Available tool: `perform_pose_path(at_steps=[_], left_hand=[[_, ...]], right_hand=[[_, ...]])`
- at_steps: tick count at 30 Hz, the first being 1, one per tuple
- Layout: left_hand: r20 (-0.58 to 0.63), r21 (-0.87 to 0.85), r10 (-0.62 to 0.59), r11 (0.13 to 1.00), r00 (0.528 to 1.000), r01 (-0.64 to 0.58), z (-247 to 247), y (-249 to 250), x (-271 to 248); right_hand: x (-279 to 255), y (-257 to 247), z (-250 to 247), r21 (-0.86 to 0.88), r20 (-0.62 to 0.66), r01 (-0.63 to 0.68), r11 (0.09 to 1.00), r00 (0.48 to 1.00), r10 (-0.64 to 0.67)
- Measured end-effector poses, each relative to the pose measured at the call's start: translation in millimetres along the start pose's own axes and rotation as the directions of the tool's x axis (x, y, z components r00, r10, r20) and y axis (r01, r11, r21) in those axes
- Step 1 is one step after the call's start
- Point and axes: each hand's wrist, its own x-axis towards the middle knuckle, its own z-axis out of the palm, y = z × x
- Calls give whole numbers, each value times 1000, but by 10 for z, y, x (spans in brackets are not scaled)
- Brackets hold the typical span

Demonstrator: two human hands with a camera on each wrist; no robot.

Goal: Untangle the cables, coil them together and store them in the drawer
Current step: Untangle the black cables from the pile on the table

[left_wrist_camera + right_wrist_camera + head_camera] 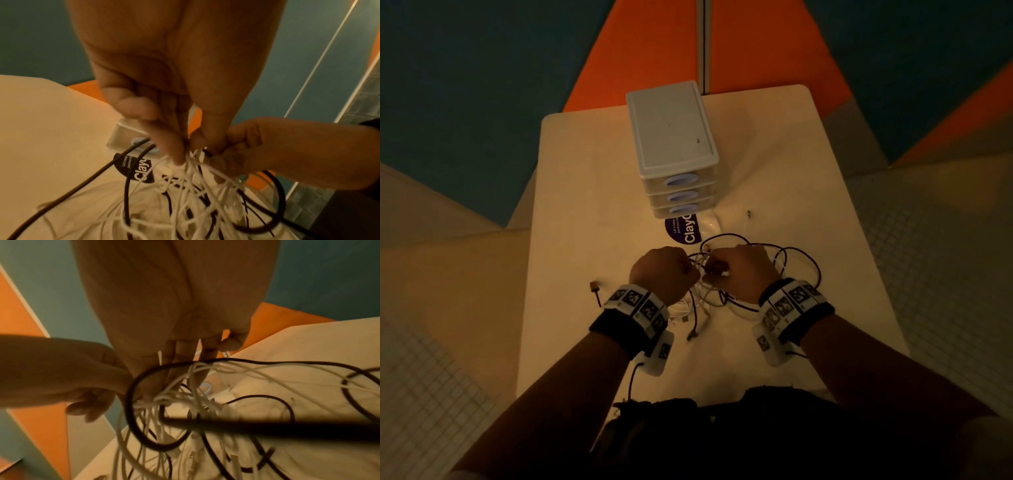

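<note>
A tangle of white and black cables (pixel 726 291) lies on the pale table (pixel 585 212), with loops spreading to the right. Both hands meet over its knot. My left hand (pixel 666 270) pinches a bunch of white strands (pixel 191 164) between thumb and fingertips. My right hand (pixel 739 270) grips the same knot from the other side (pixel 164 395), a black loop (pixel 131 402) draped across it. The white three-drawer unit (pixel 674 150) stands behind the tangle, all drawers closed. A loose plug end (pixel 595 286) lies to the left of my left wrist.
A round purple sticker (pixel 683 231) sits on the table in front of the drawer unit. The table ends close on the left and right, with tiled floor (pixel 945 257) and orange and teal flooring (pixel 640 51) beyond.
</note>
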Motion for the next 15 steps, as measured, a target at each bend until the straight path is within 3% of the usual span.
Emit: perform_pose_path(at_steps=[5,8,11,15], left_hand=[[-98,-84,-37,996,995,29,-1,-110,11],[-135,-172,-61,984,989,37,-48,-227,14],[-161,-239,21,969,987,-60,-43,-139,-71],[-148,-208,129,965,981,-158,64,-60,-99]], right_hand=[[-94,149,-53,106,-61,-50,993,997,57],[-132,196,-75,139,-119,-15,990,992,32],[-132,131,-96,106,-184,81,991,981,-60],[-83,27,-99,26,-169,116,993,979,-110]])
